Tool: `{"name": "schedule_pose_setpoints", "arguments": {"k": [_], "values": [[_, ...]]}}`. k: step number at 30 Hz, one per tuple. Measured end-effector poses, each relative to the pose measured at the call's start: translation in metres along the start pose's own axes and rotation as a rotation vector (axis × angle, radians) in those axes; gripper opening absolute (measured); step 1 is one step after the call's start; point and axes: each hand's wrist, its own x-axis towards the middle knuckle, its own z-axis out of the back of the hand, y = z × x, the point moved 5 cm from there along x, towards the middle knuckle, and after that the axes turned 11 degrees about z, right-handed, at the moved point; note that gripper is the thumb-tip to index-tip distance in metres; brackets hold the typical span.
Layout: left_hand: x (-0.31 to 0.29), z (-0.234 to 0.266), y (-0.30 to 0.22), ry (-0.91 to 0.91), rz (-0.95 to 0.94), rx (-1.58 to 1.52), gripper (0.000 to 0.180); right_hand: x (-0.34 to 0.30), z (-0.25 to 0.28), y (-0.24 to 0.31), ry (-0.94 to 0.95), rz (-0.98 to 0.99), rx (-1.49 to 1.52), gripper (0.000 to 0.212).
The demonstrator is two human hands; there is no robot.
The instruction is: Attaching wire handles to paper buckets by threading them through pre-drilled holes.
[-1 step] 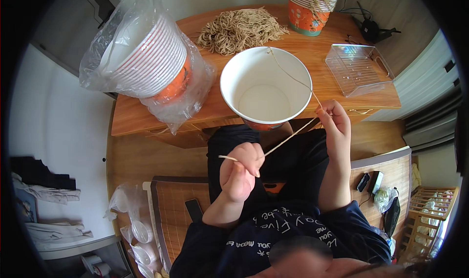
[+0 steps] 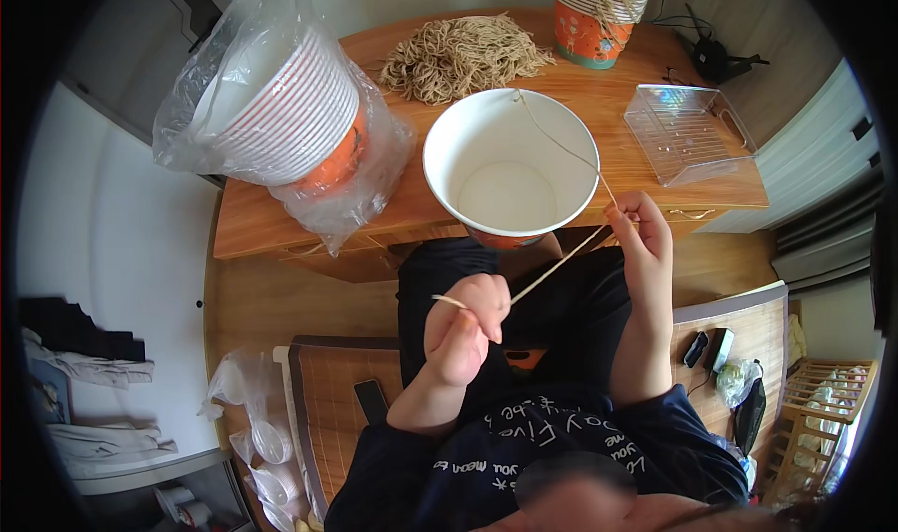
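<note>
A tan cord [image 2: 559,262] runs between my two hands. My left hand [image 2: 465,326] is closed around it above my lap, and its loose end sticks out past the thumb. Higher and to the right, my right hand [image 2: 641,234] pinches the same cord between thumb and fingertips. From there the cord crosses the rim of a large white-lined paper bucket [image 2: 510,190] and reaches a hole in its far wall. The bucket stands at the desk's near edge, its inside facing up. Beyond it lies a heap of matching cords [image 2: 463,57].
On the desk [image 2: 599,111], a stack of buckets in clear plastic [image 2: 299,111] leans at the left. Another stack of orange buckets [image 2: 599,31], draped with cords, stands at the back. A clear tray [image 2: 687,134] and a black router [image 2: 708,57] are at the right.
My left hand has shifted very slightly to the right, with the cord's loose end. My right hand keeps its pinch in nearly the same place.
</note>
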Motion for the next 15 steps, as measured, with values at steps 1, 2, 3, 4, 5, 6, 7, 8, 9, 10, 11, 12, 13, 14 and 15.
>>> {"name": "schedule_pose_setpoints", "arguments": {"k": [1, 2, 3, 4, 5, 6, 7, 8, 9, 10, 11, 12, 13, 14, 15], "values": [[0.006, -0.005, -0.002, 0.051, 0.02, 0.028, 0.038, 0.001, 0.001, 0.018, -0.058, 0.169, -0.253, 0.009], [0.008, -0.005, -0.001, 0.101, 0.045, 0.07, 0.036, -0.001, -0.003, 0.034, -0.111, 0.336, -0.499, 0.015], [0.009, -0.006, 0.0, 0.152, 0.071, 0.112, 0.035, -0.005, -0.006, 0.047, -0.18, 0.406, -0.623, 0.025], [0.01, -0.007, 0.003, 0.191, 0.167, 0.172, 0.033, -0.008, -0.009, 0.058, -0.169, 0.448, -0.53, 0.025], [0.013, -0.009, 0.001, 0.194, 0.169, 0.168, 0.033, -0.013, -0.011, 0.069, -0.16, 0.489, -0.438, 0.025], [0.016, -0.013, 0.002, 0.215, 0.224, 0.232, 0.032, -0.015, -0.016, 0.074, -0.055, 0.468, -0.203, 0.024], [0.016, -0.015, 0.005, 0.235, 0.278, 0.299, 0.032, -0.017, -0.023, 0.077, 0.087, 0.431, 0.013, 0.025], [0.016, -0.014, 0.007, 0.243, 0.314, 0.326, 0.032, -0.015, -0.031, 0.083, 0.275, 0.405, 0.126, 0.03], [0.015, -0.014, 0.007, 0.242, 0.316, 0.324, 0.032, -0.013, -0.039, 0.085, 0.379, 0.378, 0.177, 0.033], [0.017, -0.018, 0.006, 0.265, 0.331, 0.325, 0.031, -0.013, -0.047, 0.084, 0.411, 0.292, 0.241, 0.035], [0.018, -0.021, 0.007, 0.287, 0.345, 0.326, 0.031, -0.014, -0.054, 0.083, 0.442, 0.205, 0.305, 0.036], [0.018, -0.021, 0.009, 0.29, 0.345, 0.322, 0.031, -0.014, -0.057, 0.081, 0.472, 0.17, 0.362, 0.033], [0.016, -0.02, 0.011, 0.302, 0.35, 0.293, 0.03, -0.014, -0.056, 0.08, 0.474, 0.17, 0.362, 0.033], [0.015, -0.02, 0.012, 0.312, 0.356, 0.265, 0.03, -0.016, -0.057, 0.077, 0.485, 0.11, 0.406, 0.03], [0.013, -0.021, 0.013, 0.309, 0.355, 0.265, 0.03, -0.017, -0.057, 0.073, 0.495, 0.05, 0.449, 0.027]]}}
